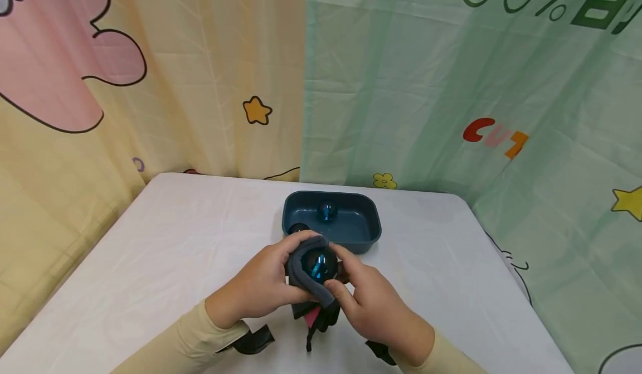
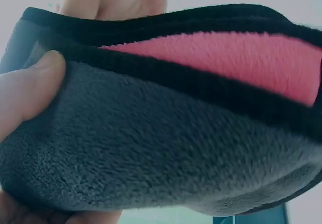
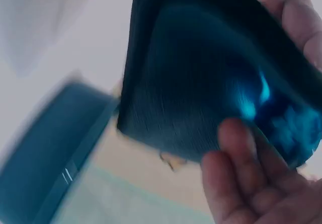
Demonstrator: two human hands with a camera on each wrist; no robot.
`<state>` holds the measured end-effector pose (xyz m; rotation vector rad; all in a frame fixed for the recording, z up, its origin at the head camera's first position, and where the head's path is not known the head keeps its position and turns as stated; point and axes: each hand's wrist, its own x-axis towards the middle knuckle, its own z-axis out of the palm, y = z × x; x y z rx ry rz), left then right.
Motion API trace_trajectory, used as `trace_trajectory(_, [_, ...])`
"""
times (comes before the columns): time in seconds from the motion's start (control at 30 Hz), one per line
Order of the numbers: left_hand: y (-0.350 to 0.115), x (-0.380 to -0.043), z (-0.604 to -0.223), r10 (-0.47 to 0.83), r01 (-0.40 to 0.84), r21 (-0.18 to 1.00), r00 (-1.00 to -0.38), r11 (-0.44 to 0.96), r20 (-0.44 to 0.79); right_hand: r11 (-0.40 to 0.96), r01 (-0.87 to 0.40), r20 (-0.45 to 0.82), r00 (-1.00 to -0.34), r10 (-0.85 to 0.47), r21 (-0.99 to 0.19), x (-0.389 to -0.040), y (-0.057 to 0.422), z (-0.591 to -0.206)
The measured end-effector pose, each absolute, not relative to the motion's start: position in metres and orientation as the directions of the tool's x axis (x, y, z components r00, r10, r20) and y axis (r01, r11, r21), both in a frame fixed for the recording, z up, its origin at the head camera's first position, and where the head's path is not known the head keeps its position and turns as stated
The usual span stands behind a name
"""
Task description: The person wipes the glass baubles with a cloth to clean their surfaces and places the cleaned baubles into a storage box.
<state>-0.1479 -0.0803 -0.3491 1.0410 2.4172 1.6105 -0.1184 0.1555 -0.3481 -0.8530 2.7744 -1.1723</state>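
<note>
Over the white table, both hands hold a grey fleece cloth (image 1: 297,271) wrapped partly round a shiny dark-blue ball (image 1: 321,265). My left hand (image 1: 258,287) grips the cloth from the left, its thumb pressed on the fleece in the left wrist view. From the right, my right hand (image 1: 373,301) holds the ball, thumb and fingers at its sides. Black edging and a pink lining (image 2: 241,63) show on the cloth in the left wrist view. The right wrist view has fingertips (image 3: 234,138) on the ball and cloth; the ball's far side is hidden.
Just beyond the hands stands a dark-blue rectangular tray (image 1: 363,246). It holds another shiny blue ball (image 1: 328,212) and a dark round thing (image 1: 299,227) at its near left corner, partly covered by the left hand. Printed curtains (image 1: 381,112) hang behind the table (image 1: 190,234).
</note>
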Motion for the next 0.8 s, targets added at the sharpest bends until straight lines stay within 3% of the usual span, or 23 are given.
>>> trace_trajectory(0.23, [-0.0815, -0.1473, -0.3474, 0.557, 0.471, 0.864, -0.773, 0.180, 0.305, 0.719, -0.619, 0.326, -0.783, -0.530, -0.316, -0.1132, 0.1522, -0.3422])
trace_trajectory(0.37, [-0.0798, -0.1460, -0.3471, 0.566, 0.456, 0.875, -0.770, 0.163, 0.295, 0.722, -0.658, 0.432, -0.726, -0.534, -0.214, -0.1134, 0.1526, -0.3452])
trace_trajectory(0.47, [-0.0795, -0.1455, -0.3467, 0.565, 0.470, 0.867, -0.765, 0.164, 0.308, 0.694, -0.645, 0.405, -0.755, -0.515, -0.319, -0.1137, 0.1541, -0.3451])
trace_trajectory(0.63, [-0.0800, -0.1453, -0.3473, 0.566, 0.487, 0.850, -0.765, 0.199, 0.306, 0.565, -0.468, 0.194, -0.857, -0.477, -0.680, -0.1185, 0.1559, -0.3442])
trace_trajectory(0.7, [-0.0804, -0.1456, -0.3480, 0.563, 0.491, 0.841, -0.771, 0.225, 0.300, 0.540, -0.424, 0.151, -0.866, -0.476, -0.727, -0.1208, 0.1556, -0.3454])
trace_trajectory(0.8, [-0.0810, -0.1467, -0.3492, 0.560, 0.500, 0.832, -0.772, 0.241, 0.302, 0.569, -0.441, 0.149, -0.862, -0.485, -0.694, -0.1206, 0.1544, -0.3457])
